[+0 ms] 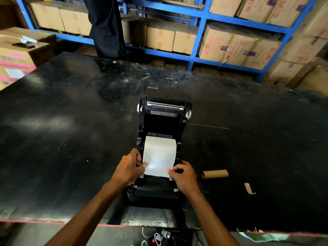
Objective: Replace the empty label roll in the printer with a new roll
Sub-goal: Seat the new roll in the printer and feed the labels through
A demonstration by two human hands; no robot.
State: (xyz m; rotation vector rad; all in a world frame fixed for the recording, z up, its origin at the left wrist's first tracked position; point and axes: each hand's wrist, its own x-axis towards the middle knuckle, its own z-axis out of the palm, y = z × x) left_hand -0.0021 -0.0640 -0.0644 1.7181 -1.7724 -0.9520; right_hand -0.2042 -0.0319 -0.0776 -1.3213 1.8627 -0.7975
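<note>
Now the black label printer (160, 157) sits lid-up on the scuffed black counter (71, 121), a white paper label roll (159, 153) seated inside. Left hand (130, 166) and right hand (184, 174) each pinch its pulled-out sheet's corners. Right of them lies the empty brown cardboard core (214, 174).

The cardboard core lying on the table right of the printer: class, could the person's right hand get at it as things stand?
Probably yes. The cardboard core lies in the open on the black table, just right of the right hand, with nothing between them. That hand would first have to let go of the label paper.
</note>
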